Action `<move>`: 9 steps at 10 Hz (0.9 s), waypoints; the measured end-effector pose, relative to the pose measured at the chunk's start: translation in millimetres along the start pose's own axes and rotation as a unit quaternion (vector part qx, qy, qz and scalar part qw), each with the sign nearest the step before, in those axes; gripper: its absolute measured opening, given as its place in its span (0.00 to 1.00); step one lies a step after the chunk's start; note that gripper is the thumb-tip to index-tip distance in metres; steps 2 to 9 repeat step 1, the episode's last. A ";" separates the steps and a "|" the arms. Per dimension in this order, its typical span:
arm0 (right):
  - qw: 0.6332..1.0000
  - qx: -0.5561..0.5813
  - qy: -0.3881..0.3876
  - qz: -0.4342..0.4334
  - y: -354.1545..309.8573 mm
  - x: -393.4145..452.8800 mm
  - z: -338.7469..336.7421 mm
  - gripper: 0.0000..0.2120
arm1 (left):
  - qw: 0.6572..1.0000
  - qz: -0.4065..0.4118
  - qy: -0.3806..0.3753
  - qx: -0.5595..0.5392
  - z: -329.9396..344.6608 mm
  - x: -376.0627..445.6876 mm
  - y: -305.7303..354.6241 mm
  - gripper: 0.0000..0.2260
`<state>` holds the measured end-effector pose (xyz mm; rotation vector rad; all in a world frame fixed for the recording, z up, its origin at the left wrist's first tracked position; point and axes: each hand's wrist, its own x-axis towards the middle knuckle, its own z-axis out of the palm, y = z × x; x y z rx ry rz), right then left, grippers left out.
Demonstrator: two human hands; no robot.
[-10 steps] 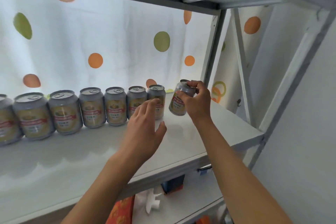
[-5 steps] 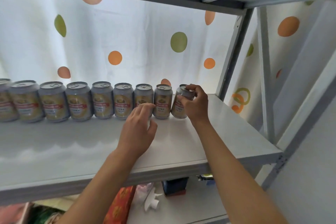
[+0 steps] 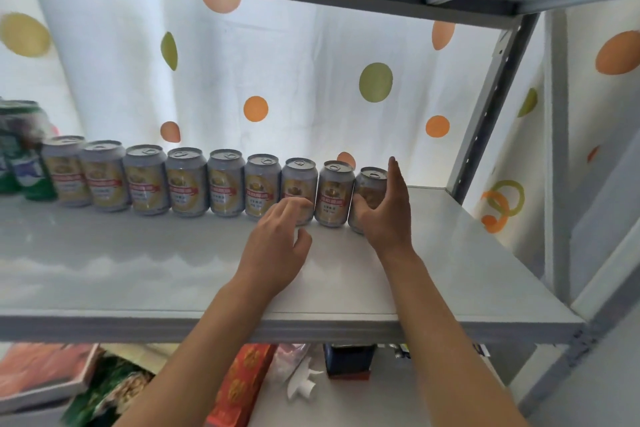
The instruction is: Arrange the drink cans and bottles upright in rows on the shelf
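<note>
Now | last can (image 3: 369, 198): silver-gold, upright | right hand (image 3: 384, 215) grip clasps it | left hand (image 3: 277, 239) relaxed

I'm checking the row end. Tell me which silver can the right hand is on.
The last can at the right end of the row. The right hand wraps its side with fingers raised past the top; the other cans stand untouched beside it.
</note>
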<state>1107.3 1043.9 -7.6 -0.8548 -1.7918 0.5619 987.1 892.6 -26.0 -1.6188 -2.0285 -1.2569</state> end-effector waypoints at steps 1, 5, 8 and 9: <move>0.994 -0.033 0.032 -0.099 -9.8 -8.4 6.8 0.36 | 0.999 -0.005 0.015 0.030 0.2 4.5 2.8 0.18; 0.994 -0.033 0.032 -0.099 -9.8 -8.4 6.8 0.36 | 0.999 -0.005 0.015 0.030 0.2 4.5 2.8 0.18; 0.994 -0.033 0.032 -0.099 -9.8 -8.4 6.8 0.36 | 0.999 -0.005 0.015 0.030 0.2 4.5 2.8 0.18; 0.994 -0.033 0.032 -0.099 -9.8 -8.4 6.8 0.36 | 0.999 -0.005 0.015 0.030 0.2 4.5 2.8 0.18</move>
